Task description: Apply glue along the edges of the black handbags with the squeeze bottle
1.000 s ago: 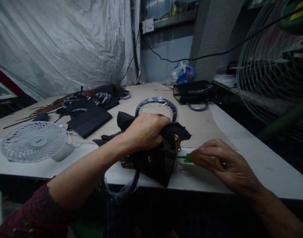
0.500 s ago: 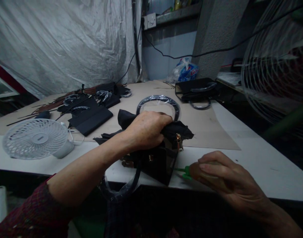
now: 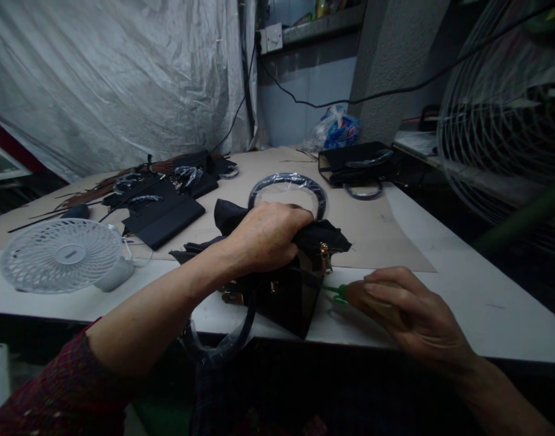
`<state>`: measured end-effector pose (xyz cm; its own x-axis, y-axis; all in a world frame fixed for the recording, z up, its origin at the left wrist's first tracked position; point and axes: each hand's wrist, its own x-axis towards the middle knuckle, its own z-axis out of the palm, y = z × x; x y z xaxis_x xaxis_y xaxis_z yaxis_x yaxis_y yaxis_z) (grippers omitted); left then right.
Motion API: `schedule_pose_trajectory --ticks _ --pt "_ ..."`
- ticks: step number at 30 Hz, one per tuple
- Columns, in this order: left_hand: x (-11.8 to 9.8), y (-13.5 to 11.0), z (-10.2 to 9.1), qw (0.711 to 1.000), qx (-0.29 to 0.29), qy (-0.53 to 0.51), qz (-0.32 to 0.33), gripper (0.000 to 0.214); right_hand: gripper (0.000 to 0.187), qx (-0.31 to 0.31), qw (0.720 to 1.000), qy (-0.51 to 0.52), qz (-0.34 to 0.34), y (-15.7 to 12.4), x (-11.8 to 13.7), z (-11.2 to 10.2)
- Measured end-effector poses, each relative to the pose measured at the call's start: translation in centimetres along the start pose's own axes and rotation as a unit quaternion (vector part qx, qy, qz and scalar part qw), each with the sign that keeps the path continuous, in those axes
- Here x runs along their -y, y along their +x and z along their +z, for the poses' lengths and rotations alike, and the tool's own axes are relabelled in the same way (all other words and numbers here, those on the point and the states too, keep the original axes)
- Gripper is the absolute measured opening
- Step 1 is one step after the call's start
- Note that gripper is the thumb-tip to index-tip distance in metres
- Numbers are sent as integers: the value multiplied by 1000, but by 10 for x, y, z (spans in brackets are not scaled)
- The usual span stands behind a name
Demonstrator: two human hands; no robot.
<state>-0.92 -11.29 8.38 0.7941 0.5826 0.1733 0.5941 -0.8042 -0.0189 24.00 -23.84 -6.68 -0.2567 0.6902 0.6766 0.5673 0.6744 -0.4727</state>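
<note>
One held handbag [image 3: 288, 297], one tool [image 3: 338, 292], two hands [image 3: 268, 236] [image 3: 404, 309]

A small white plastic fan [image 3: 62, 254] is sitting on the white tabletop [image 3: 463, 290]. Flat black panels [image 3: 163, 212] are resting on a brown cardboard sheet [image 3: 377, 230], and a blue-white plastic bag [image 3: 336, 130] is lying farther back.

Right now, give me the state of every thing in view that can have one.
left hand, clamped on the black handbag's top.
right hand, closed around the screwdriver handle.
black handbag, lying at the table edge, one wrapped handle hanging over it.
screwdriver, gripped, shaft pointing at the handbag's side.
white fan, resting on the table; running or not, cannot tell.
second bag, lying flat at the far side.
</note>
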Motion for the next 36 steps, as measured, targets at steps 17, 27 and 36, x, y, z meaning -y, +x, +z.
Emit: schedule_pose_trajectory --ticks 17,27,36 --pt "0 -1 1 1000 -2 -2 1 21 38 13 999 31 19 -5 4 2" --pt "-2 -1 1 1000 -1 1 0 23 32 8 998 55 43 -10 3 5" --pt "0 -1 1 1000 -2 -2 7 25 39 41 993 101 36 -6 11 7"
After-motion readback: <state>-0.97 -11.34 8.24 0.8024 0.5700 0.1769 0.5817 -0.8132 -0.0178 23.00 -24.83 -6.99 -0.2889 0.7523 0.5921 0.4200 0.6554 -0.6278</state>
